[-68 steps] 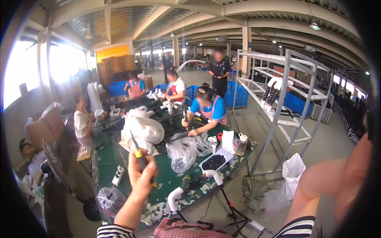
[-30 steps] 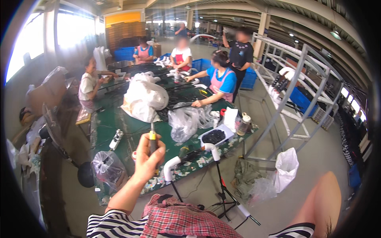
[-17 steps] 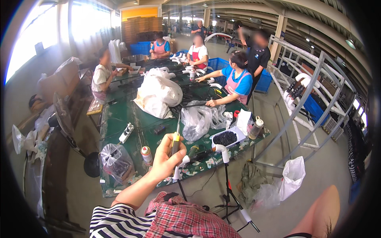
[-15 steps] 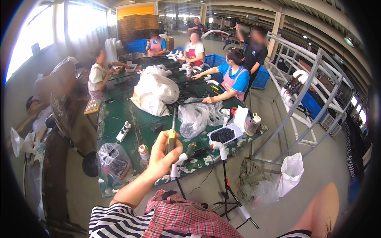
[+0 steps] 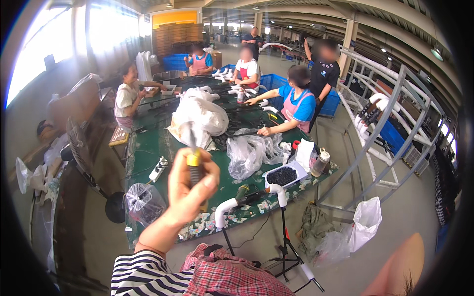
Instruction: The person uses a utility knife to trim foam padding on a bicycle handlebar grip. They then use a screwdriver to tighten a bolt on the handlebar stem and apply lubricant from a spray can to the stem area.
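- Factory hall with a grey concrete floor [image 5: 395, 163] spreads below you, and a long green-topped worktable [image 5: 148, 148] runs away from you toward the far wall.
- Your left hand [image 5: 190, 190] is raised in front of you, its fingers wrapped tight around a screwdriver with a yellow-and-black handle [image 5: 195, 165], held upright with the blurred metal shaft pointing up.
- Your left forearm rises out of a black-and-white striped sleeve [image 5: 143, 276] at the lower edge, beside red checked cloth [image 5: 232, 276].
- Your right arm [image 5: 400, 266] shows only as a bare patch at the lower right; the hand itself is out of view, so you cannot tell its state.
- Just right of the screwdriver, a white curved plastic tube [image 5: 247, 200] sits on a black stand at the table's near edge.
- Behind the tube lie a white tray of small black parts [image 5: 281, 176] and a crumpled clear plastic bag [image 5: 247, 155].
- A big white sack [image 5: 200, 116] rests mid-table.
- Several other people sit or stand along the table's sides, well apart from you.
- A grey metal rack [image 5: 390, 128] stands to the right.
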A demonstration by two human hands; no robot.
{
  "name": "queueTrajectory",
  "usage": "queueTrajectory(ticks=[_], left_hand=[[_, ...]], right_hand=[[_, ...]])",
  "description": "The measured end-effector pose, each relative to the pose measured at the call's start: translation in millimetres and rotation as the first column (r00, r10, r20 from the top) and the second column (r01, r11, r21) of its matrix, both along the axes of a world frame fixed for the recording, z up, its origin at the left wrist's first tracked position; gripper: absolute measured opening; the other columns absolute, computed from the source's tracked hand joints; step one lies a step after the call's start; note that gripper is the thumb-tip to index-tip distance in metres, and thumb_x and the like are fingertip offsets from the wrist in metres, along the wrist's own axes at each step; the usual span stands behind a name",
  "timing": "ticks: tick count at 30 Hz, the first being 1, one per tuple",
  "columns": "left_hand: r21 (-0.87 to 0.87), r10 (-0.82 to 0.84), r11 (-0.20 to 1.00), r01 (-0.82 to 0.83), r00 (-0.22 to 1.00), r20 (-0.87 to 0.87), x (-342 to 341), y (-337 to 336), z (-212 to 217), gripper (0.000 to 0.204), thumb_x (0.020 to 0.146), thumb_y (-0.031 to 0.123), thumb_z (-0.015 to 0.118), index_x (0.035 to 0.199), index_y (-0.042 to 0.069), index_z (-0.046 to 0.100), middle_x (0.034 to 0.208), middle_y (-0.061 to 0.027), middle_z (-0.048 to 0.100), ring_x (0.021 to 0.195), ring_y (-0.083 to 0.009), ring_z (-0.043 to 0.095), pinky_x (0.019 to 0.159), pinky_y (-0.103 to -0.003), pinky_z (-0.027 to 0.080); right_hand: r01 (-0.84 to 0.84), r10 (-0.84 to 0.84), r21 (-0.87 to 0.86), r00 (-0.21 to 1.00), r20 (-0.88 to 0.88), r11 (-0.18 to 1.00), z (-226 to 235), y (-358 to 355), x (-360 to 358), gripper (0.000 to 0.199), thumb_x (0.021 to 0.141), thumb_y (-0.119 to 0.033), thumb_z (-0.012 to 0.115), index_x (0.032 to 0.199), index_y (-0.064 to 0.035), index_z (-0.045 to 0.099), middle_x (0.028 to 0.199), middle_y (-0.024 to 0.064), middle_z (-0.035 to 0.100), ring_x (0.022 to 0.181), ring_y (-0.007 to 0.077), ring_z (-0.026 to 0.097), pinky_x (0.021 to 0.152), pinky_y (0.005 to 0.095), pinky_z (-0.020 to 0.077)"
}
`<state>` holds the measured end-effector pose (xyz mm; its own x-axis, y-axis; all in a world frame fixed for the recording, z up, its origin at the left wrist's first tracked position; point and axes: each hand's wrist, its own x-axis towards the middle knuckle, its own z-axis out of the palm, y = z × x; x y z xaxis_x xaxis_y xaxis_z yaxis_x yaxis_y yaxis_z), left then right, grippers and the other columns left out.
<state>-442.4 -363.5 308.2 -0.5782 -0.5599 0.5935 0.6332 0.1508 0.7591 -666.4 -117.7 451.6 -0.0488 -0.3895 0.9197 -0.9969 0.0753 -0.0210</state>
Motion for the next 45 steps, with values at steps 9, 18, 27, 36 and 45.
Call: queueTrajectory(ticks=[9, 18, 27, 36, 45], left_hand=[[-0.252, 0.208, 0.926, -0.282, 0.936, -0.284, 46.1, 19.0, 107.5, 0.062, 0.078, 0.021, 0.079, 0.126, 0.003, 0.044, 0.097, -0.0125, 0.058, 0.062, -0.0117, 0.053, 0.055, -0.025, 0.046], [-0.108, 0.337, 0.938, -0.33, 0.94, 0.047, 66.2, 29.1, 111.0, 0.042, 0.086, 0.012, 0.069, 0.121, 0.001, 0.048, 0.096, -0.0104, 0.059, 0.082, -0.015, 0.057, 0.072, -0.03, 0.051], [-0.022, 0.355, 0.931, -0.365, 0.887, 0.296, 89.2, 31.3, 138.5, 0.024, 0.093, 0.002, 0.059, 0.116, -0.001, 0.053, 0.095, -0.0083, 0.06, 0.102, -0.0182, 0.062, 0.088, -0.034, 0.056], [-0.055, 0.441, 0.892, -0.448, 0.839, 0.319, 93.1, 29.4, 149.2, 0.022, 0.095, 0.001, 0.055, 0.116, -0.002, 0.053, 0.094, -0.0074, 0.059, 0.105, -0.0183, 0.062, 0.092, -0.035, 0.056], [-0.014, 0.393, 0.913, -0.407, 0.872, 0.291, 78.8, 13.0, 131.9, 0.023, 0.095, 0.003, 0.053, 0.117, -0.003, 0.052, 0.094, -0.0068, 0.059, 0.103, -0.0174, 0.061, 0.091, -0.034, 0.054]], right_hand=[[0.004, -0.004, -0.006, 1.0, -0.014, 1.0, 0.3, -10.2, -0.5, 0.048, 0.089, -0.025, 0.068, 0.13, -0.0033, 0.055, 0.117, 0.0134, 0.066, 0.102, 0.0294, 0.063, 0.093, 0.036, 0.0488], [0.057, -0.056, 0.025, 0.997, -0.05, 0.998, -1.0, 1.5, -3.0, 0.047, 0.09, -0.027, 0.067, 0.13, -0.0034, 0.055, 0.116, 0.0134, 0.066, 0.099, 0.0294, 0.064, 0.091, 0.0354, 0.0501], [0.089, -0.088, 0.095, 0.996, -0.023, 0.991, -4.9, 5.1, -9.4, 0.047, 0.092, -0.028, 0.066, 0.13, -0.0035, 0.055, 0.115, 0.0134, 0.067, 0.097, 0.0294, 0.065, 0.089, 0.0347, 0.0515], [0.03, -0.029, 0.065, 0.999, -0.021, 0.997, -9.2, -19.1, -15.7, 0.047, 0.093, -0.029, 0.065, 0.131, -0.0035, 0.054, 0.114, 0.0133, 0.067, 0.095, 0.0294, 0.066, 0.087, 0.0341, 0.0528], [0.077, -0.071, 0.108, 0.996, -0.061, 0.991, -8.9, -20.4, -18.5, 0.046, 0.094, -0.03, 0.064, 0.131, -0.0036, 0.054, 0.112, 0.0133, 0.068, 0.093, 0.0294, 0.067, 0.086, 0.0335, 0.0541]])
